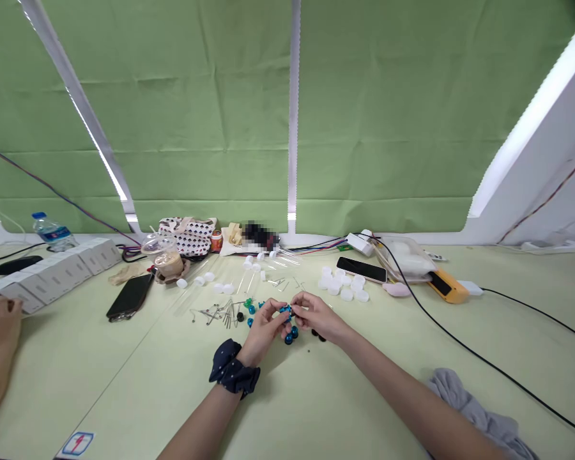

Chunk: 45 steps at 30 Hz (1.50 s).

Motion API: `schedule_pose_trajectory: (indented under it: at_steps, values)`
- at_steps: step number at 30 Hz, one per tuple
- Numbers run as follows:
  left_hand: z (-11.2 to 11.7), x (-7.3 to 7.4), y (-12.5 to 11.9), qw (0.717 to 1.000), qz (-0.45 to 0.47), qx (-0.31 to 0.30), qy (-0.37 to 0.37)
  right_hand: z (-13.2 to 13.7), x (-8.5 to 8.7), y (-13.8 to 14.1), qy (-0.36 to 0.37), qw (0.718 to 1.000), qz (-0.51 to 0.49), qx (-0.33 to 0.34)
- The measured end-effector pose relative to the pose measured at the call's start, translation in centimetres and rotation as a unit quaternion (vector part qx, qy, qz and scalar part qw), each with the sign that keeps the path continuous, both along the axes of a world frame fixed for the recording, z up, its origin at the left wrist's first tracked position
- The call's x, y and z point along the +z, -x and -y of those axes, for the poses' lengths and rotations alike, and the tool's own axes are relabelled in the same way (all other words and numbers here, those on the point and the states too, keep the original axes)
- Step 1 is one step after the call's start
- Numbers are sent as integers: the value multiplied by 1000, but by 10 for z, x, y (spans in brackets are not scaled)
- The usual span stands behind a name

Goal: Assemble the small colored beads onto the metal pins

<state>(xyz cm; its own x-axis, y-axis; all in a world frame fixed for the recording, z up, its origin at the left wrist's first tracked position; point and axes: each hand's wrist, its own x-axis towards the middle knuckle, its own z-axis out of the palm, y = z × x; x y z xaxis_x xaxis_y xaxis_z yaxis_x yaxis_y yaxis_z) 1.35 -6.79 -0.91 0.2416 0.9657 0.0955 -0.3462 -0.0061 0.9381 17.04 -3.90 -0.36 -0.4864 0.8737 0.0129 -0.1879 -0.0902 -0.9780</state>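
Note:
Both my hands meet above the table's middle. Between the thumb and fingers of my left hand (pixel 267 327), which wears a dark dotted scrunchie (pixel 234 369) at the wrist, is a small shiny blue part (pixel 286 309). My right hand (pixel 317 315) pinches close against that part; a tiny dark piece seems to be at its fingertips, too small to name. Just below my fingers lie round blue pieces (pixel 289 338), and black pieces (pixel 321 337) sit under my right hand. Green pieces (pixel 248 303) and thin metal rods (pixel 227 313) are scattered left of my left hand.
White caps (pixel 346 294) are grouped behind my right hand, near a phone (pixel 361 269). Clear tubes (pixel 196 295) and a dark phone (pixel 130 296) lie left, beside an iced drink cup (pixel 168 263). A black cable (pixel 441 327) crosses the right side. Another person's hand (pixel 0 332) rests far left.

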Motion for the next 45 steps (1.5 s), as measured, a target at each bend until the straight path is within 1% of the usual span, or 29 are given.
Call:
schedule_pose_trajectory:
  at_steps: [2,6,7,11,12,15,17,21,25,27,28,31,33,35,38,40,42,44,45]
  values:
    - [0,0,0,1000,2,-2,1,0,2,-2,-3,1000,-13,12]
    - [0,0,0,1000,3,-9,-1,0,4,-3,71,997,-13,16]
    - [0,0,0,1000,2,-10,0,0,4,-3,72,997,-10,18]
    - [1,1,-1,1000,-2,-10,4,-1,3,-4,23,999,-13,34]
    - [1,2,-1,1000,-2,-11,5,-1,3,-3,27,999,-16,31]
    - [1,3,0,1000,1,-13,10,-1,1,-1,80,997,-13,13]
    - [1,3,0,1000,3,-10,10,-1,1,0,97,995,-3,13]
    - [0,5,2,1000,4,2,9,1,6,-3,48,998,-19,22]
    - [1,6,1,1000,6,-2,16,3,6,1,66,997,-25,16]
    - [1,7,1,1000,8,-1,19,3,4,4,58,998,-14,5]
    - [1,6,1,1000,8,1,22,3,4,5,39,999,-1,-2]
    - [-1,6,3,999,7,7,33,5,8,5,-49,998,43,-14]
    - [-2,7,5,999,13,15,35,5,11,3,-86,995,57,-14]
    - [-1,8,6,999,20,22,32,4,11,2,-82,994,64,-22]
    - [0,10,6,999,18,28,26,1,3,3,-27,996,76,-31]
    - [-1,11,7,999,3,35,12,-2,-3,4,12,997,69,-16]
    - [-4,9,11,997,-38,59,-20,-4,-5,3,34,998,52,-15]
    - [-10,7,19,987,-104,109,-61,-7,-4,-2,37,997,59,-42]
    - [-13,5,24,976,-143,141,-80,-9,-3,-7,25,995,80,-60]
